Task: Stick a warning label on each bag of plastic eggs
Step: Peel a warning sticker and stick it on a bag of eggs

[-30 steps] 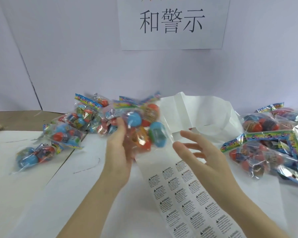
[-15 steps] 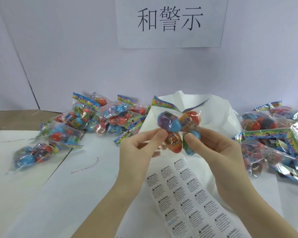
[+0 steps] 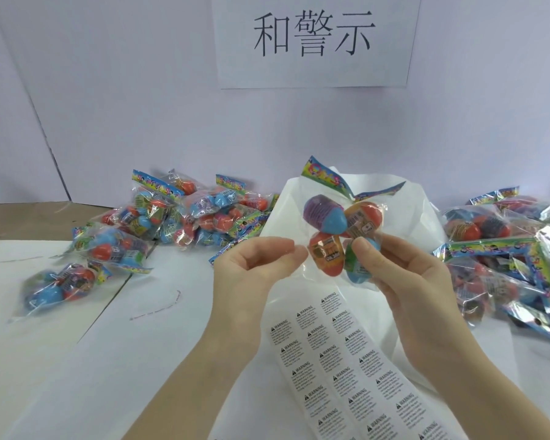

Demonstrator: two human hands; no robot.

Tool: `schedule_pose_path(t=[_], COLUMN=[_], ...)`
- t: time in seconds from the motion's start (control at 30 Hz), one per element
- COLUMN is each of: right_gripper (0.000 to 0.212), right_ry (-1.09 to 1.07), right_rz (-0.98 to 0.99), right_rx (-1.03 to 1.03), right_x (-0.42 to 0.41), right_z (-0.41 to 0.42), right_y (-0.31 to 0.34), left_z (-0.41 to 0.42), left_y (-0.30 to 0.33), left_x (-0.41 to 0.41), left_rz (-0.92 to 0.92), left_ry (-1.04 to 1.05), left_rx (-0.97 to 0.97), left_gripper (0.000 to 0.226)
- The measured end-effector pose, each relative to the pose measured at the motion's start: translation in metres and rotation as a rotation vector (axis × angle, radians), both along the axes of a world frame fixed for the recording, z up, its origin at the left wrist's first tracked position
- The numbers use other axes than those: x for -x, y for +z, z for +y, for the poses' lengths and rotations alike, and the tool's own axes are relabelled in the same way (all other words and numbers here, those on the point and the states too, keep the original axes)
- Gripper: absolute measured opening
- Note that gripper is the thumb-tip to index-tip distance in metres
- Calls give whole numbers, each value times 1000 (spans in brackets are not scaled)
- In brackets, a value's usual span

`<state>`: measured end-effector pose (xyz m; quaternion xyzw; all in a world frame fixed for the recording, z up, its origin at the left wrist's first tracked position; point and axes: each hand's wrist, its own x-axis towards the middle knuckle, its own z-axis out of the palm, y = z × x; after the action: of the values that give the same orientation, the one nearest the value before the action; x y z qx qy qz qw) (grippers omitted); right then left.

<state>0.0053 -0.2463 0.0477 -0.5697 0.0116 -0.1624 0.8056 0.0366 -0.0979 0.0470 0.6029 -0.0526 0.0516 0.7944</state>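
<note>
Two bare forearms in view, no sleeves, gloves, rings or watch. Left hand (image 3: 254,268) and right hand (image 3: 404,281): short, plain, unpainted nails.

"和警示" on wall sign (image 3: 313,39); "WARNING" across label sheet (image 3: 343,373).

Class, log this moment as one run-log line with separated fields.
right hand: grips egg bag | left hand: curled beside bag, holds nothing | label sheet: flat below

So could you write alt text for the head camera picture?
Two bare hands hold up a clear bag of plastic eggs: the right hand grips it, the left hand pinches its edge. Below lies a sheet of warning labels, with bag piles either side.
</note>
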Motion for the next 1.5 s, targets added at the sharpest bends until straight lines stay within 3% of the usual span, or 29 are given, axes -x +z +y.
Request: schedule_pose_path(t=[0.13,0.23,0.33,0.47,0.53,0.67,0.73,0.83,0.93,1.1,1.23,1.3,1.5], right_gripper=[56,52,38,58,52,35,38,22,10,22,18,22,9], right_ry=[41,50,55,-56,-160,-553,-724,-835,-826,-509,-565,-535,-233], right_rz=[4,-13,-77,-102,-148,-272,-430,-665,-741,-812,-681,-538,-331], right_rx=[-5,-8,-1,0,59,505,767,1042,1142,1092,915,821,484], right_x=[-1,-1,-1,-2,-2,2,1,-1,-1,4,7,6,6], right_z=[-3,-3,-2,1,1,2,3,6,8,16,12,9,5], right_y=[-1,-1,-1,-4,-5,-9,-13,-19,-22,-20,-13,-8,0], left_z=[2,1,-1,0,-1,-4,-9,-16,-19,-12,-4,-2,3], left_y=[2,5,6,6,4,2,1,0,-5,0,3,6,9], left_x=[0,3,4,5,2,2,6,16,18,14,8,9,13], left_rz=[18,37,37,33,16,14,-9,-68,-103,46,36,34,-44], left_ry=[3,-40,2,48,88,81,-157,-494,-583,-318,-199,-208,-343], left_rx=[29,23,21,36,-11,-65,-81,-85,104,222,152,160,38], left_gripper=[31,21,29,26,28,9,24,53,65,40,23,11,20])
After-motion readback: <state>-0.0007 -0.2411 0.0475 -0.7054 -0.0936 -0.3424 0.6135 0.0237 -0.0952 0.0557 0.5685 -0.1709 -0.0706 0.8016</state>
